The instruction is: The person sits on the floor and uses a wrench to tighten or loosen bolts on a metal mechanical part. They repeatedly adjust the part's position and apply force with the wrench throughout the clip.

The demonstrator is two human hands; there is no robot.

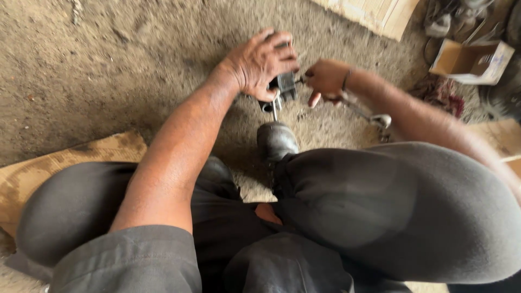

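A small dark metal part sits low over the dirt floor, just beyond the toe of the person's dark shoe, about midway across the floor and toward its far edge. A thin metal pin or stem hangs from the part's underside toward the shoe; what it is cannot be told.

The left hand lies over the part from the left, fingers spread and curled down around its top and near side, grasping it and holding it in place. The right hand is clenched around the handle of a silvery wrench, and the hand is pressed right against the part's right side. The wrench's shaft runs back under the wrist toward the right knee, ending in a rounded head that stands clear of the hand. A thin band circles the right wrist.

Nearer the camera are the person's knees in dark grey trousers, bent wide apart, with the shoe planted between them.

A flattened sheet of cardboard lies under the left knee at the floor's left edge. At the far right corner stands an open cardboard box, with a reddish rag just beside it and a pale wooden board along the far edge.
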